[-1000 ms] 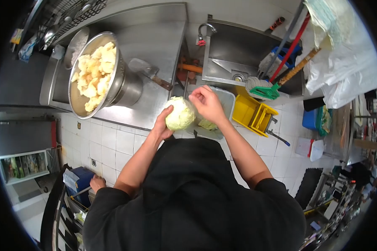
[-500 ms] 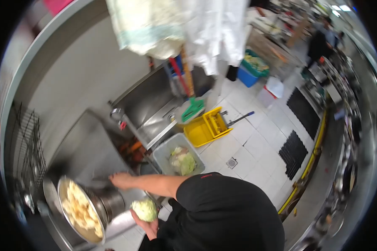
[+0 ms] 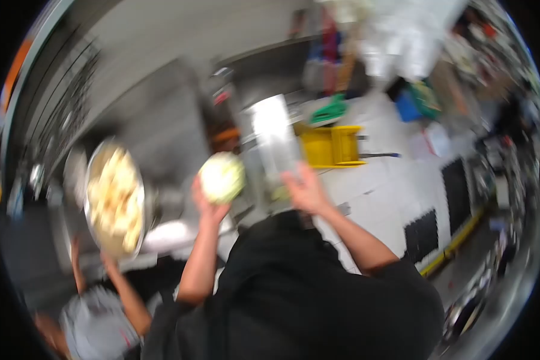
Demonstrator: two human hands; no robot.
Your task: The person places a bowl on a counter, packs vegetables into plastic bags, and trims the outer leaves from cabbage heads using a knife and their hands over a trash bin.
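Note:
A pale green cabbage (image 3: 222,177) rests in my left hand (image 3: 208,204), whose fingers wrap its near left side. To the right, my right hand (image 3: 306,191) is closed on a wide-bladed cleaver (image 3: 276,132). The bright blade points up and away from me, apart from the cabbage, and its handle is mostly hidden by my fingers. Below the blade is a grey bin (image 3: 255,180) with a bit of green leaf in it, blurred by motion.
A co-worker (image 3: 99,324) at the lower left reaches both hands to a metal bowl (image 3: 142,207) of pale yellowish pieces. Beyond are a steel counter (image 3: 162,114), a sink, a yellow mop bucket (image 3: 330,147) and black floor mats (image 3: 422,234).
My right hand has come back from the counter with the cleaver in it. The cabbage stays in my left hand. A co-worker has come into view beside the bowl, and the camera has turned.

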